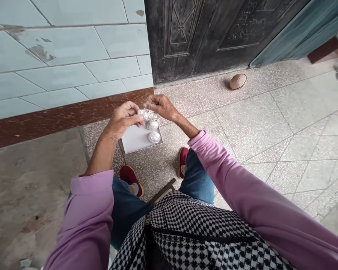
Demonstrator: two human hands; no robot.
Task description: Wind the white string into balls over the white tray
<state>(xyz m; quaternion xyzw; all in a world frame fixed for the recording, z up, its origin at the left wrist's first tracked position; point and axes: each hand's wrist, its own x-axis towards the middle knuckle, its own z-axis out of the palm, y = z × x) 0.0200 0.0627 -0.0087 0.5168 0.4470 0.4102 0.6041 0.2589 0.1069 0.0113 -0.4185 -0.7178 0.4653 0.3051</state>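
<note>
Pinching one end of a loosely wound white yarn bundle [150,114] between thumb and fingers, my left grip [138,114] holds it over the far right corner of a shallow white rectangular box [133,140] on the speckled grey floor [239,120]. My right grip [148,106] is bunched at the bundle's upper edge; I can't tell whether it has a strand. Two round white yarn balls [154,137] sit along the box's right side. Winding or arranging strands seems the step in hand; next calls for a steady left, a light right.
</note>
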